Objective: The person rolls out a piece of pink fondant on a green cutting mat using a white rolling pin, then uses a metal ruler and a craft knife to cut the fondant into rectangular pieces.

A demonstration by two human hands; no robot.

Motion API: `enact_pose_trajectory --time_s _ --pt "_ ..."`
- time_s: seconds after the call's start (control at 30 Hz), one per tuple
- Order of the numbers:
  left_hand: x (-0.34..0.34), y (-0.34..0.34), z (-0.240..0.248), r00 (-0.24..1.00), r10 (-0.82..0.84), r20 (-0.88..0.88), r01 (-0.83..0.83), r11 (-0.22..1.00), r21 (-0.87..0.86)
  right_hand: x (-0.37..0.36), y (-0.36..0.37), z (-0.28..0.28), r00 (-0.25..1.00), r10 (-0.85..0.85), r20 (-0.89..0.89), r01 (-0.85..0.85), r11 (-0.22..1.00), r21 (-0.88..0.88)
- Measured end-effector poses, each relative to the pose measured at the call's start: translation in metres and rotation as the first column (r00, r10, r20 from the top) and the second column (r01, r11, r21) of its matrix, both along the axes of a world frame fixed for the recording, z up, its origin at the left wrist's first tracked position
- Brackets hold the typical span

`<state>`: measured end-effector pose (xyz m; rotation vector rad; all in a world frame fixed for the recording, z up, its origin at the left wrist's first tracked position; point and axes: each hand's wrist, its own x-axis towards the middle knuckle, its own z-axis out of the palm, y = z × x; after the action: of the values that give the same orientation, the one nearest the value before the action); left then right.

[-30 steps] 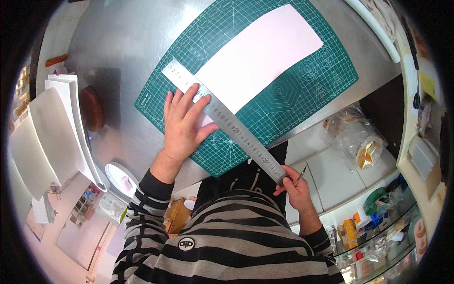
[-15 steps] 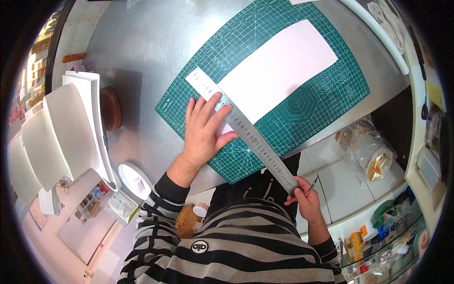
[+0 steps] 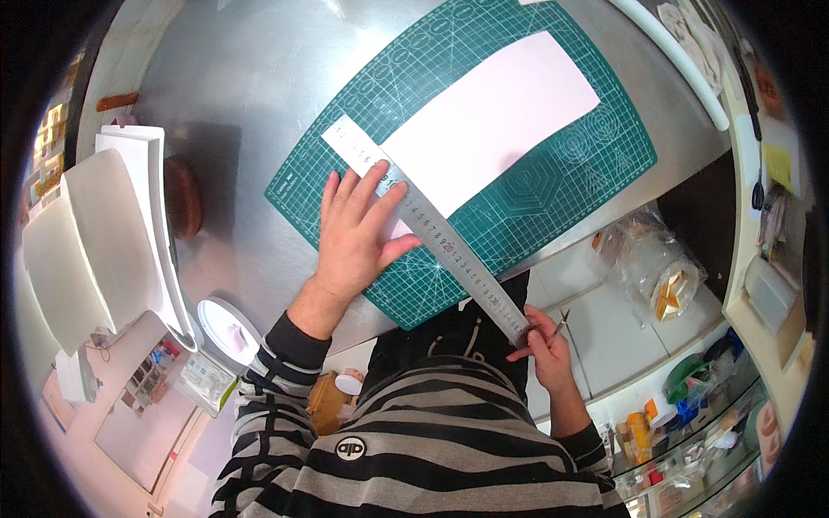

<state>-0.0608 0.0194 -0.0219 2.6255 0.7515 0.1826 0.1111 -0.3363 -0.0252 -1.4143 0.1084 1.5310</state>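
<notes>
A long steel ruler (image 3: pixel 467 267) lies slantwise across a sheet of white paper (image 3: pixel 501 112) on a green cutting mat (image 3: pixel 540 186). My left hand (image 3: pixel 350 229) rests with spread fingers, the fingertips pressing on the upper part of the ruler and the thumb stretched beside it. A small part of the paper shows between that thumb and the ruler. The ruler's lower end sticks out past the table edge, where my right hand (image 3: pixel 547 352) pinches it. A thin pen-like tool (image 3: pixel 561 323) also juts from the fingers of the right hand; its kind is unclear.
The mat lies on a metal table (image 3: pixel 250 78). White curved panels (image 3: pixel 112 242) stand at the left, near a round white dish (image 3: pixel 229 331). A plastic-wrapped roll (image 3: pixel 654 272) is right of the table edge, and a white tube (image 3: pixel 682 65) curves along the far right.
The whole scene has shifted slightly left and up in the picture. The ruler, paper and left hand keep the same places relative to one another, and the right hand stays at the ruler's end.
</notes>
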Motion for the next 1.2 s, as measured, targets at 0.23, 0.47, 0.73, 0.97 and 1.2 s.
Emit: enact_pose_trajectory --time_s 0.23,0.47,0.73,0.97,1.2 --pt "-0.001 -0.001 0.001 1.0 0.021 0.012 -0.021 0.999 -0.038 0.038 0.013 0.014 0.752 0.081 0.654 -0.039 0.996 -0.079" --pt "-0.003 -0.002 0.001 0.998 0.038 0.04 -0.035 0.998 -0.06 0.039 0.136 0.07 0.46 0.332 0.824 -0.456 0.884 -0.102" --pt "-0.003 -0.001 0.006 0.997 0.037 0.07 -0.031 0.996 -0.081 0.014 0.27 0.062 0.147 0.252 0.956 -0.577 0.807 -0.124" --pt "-0.004 -0.001 0.007 0.992 0.055 0.11 -0.042 0.993 -0.112 0.002 0.295 0.057 0.013 0.483 0.876 -0.605 0.701 -0.377" --pt "-0.006 -0.001 0.006 0.988 0.08 0.131 -0.059 0.985 -0.161 -0.005 0.303 0.06 -0.032 0.52 0.854 -0.608 0.668 -0.43"
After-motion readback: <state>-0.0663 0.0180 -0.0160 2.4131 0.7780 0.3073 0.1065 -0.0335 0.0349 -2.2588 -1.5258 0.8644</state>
